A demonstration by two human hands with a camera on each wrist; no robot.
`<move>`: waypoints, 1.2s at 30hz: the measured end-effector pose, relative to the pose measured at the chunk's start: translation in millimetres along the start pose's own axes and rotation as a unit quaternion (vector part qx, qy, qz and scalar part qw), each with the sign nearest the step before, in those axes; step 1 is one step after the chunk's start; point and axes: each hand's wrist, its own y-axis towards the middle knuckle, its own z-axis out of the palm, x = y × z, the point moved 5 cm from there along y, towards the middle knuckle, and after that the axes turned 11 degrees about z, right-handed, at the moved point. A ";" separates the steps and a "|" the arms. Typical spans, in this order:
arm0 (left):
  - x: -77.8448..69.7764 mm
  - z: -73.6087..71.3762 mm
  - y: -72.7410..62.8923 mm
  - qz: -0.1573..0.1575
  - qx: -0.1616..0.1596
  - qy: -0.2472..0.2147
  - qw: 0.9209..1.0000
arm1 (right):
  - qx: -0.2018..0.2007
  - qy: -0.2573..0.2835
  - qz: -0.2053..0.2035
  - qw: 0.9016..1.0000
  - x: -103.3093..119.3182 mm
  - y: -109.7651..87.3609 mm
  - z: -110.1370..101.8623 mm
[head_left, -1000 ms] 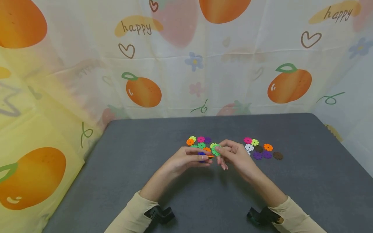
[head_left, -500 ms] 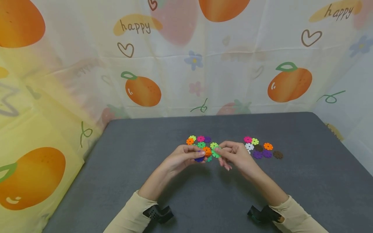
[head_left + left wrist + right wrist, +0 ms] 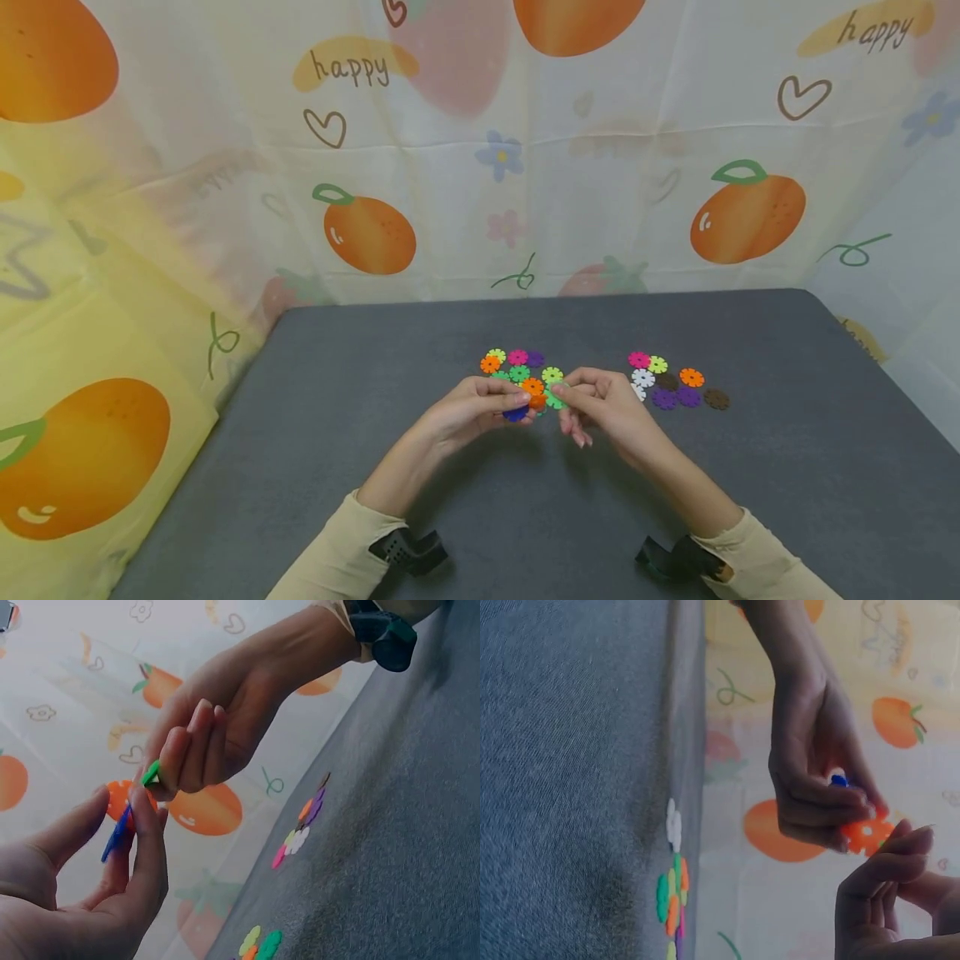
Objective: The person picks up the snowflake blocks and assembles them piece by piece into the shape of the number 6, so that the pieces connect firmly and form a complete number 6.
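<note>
My left hand [image 3: 472,407] pinches an orange notched plastic disc [image 3: 118,796] between thumb and fingers. A blue notched disc [image 3: 116,836] sits at an angle against it in the same grip, seen nearly edge-on in the left wrist view. In my right hand [image 3: 606,407], thumb and index finger pinch a green notched disc [image 3: 151,773]. Both hands are raised over the table and face each other. The green disc is right beside the orange one, and in the right wrist view my right fingertips overlap the orange disc's edge. My right hand's other fingers curl loosely below.
A cluster of coloured discs [image 3: 518,357] lies on the grey table [image 3: 337,500] just beyond my left hand. Another group, with pink, white, brown and purple discs [image 3: 688,397], lies to the right of my right hand. A printed curtain [image 3: 450,183] hangs behind the table's far edge.
My left hand has turned the orange and blue discs, so the orange one, edge-on earlier, now shows more face. The right hand has stayed nearly in place with the green disc.
</note>
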 end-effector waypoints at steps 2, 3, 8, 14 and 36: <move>0.8 0.6 0.4 0.001 -0.008 -0.004 1.000 | 0.002 -0.006 -0.005 1.000 0.2 -0.8 0.8; 1.1 0.8 0.6 0.004 -0.012 -0.004 1.000 | 0.002 -0.011 -0.008 1.000 0.2 -0.9 1.2; 3.4 1.2 0.9 0.018 -0.031 0.012 0.999 | -0.006 -0.035 -0.017 0.999 -3.0 0.0 2.9; 2.1 4.1 0.2 0.030 -0.008 0.006 0.999 | -0.002 -0.049 -0.032 0.998 -1.3 -0.1 2.5; 17.3 -11.9 7.1 0.013 -0.033 0.045 0.998 | -0.015 -0.031 0.013 0.999 -28.0 20.8 -3.9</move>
